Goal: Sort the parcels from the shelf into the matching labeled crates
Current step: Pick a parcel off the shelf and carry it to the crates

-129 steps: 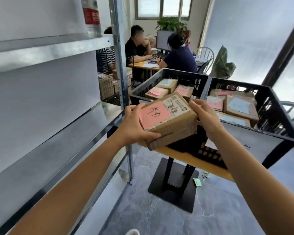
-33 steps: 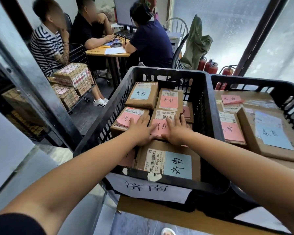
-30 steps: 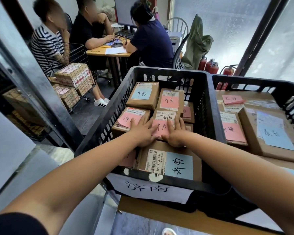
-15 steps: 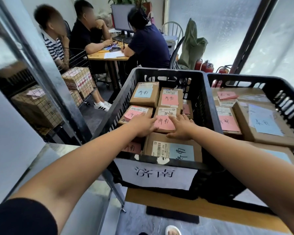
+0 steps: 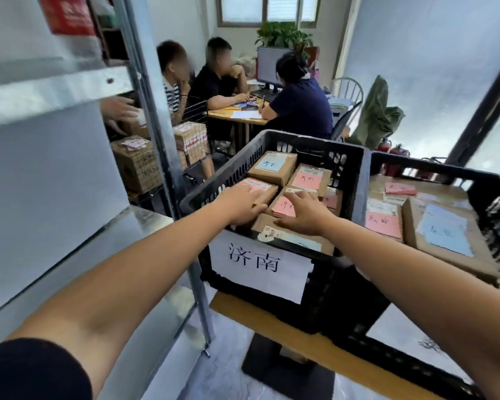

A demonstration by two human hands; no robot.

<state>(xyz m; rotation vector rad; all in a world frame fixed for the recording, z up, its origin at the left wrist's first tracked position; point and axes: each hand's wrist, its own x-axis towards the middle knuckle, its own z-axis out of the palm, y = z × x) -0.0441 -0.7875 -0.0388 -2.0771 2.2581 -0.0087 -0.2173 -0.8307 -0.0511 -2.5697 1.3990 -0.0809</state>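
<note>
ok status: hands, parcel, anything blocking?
Left hand and right hand open, flat on parcels. Pink-label parcel set in 济南 crate. Nothing in the way.

Bare arms, one dark sleeve
A short black sleeve [image 5: 26, 370] covers the left upper arm; both forearms are bare, no watch or rings.

The white paper sign [image 5: 260, 262] taped to the front wall of the left black crate [image 5: 358, 180] reads 济南 in black handwriting. Inside that crate, the parcels carry pink and blue notes with handwritten characters too blurred to read. In the right black crate [image 5: 494, 197], the pink note [image 5: 383, 222] and the blue note [image 5: 445, 230] on parcels bear handwriting that cannot be made out either. The red label [image 5: 67, 14] up on the shelf unit is illegible.
</note>
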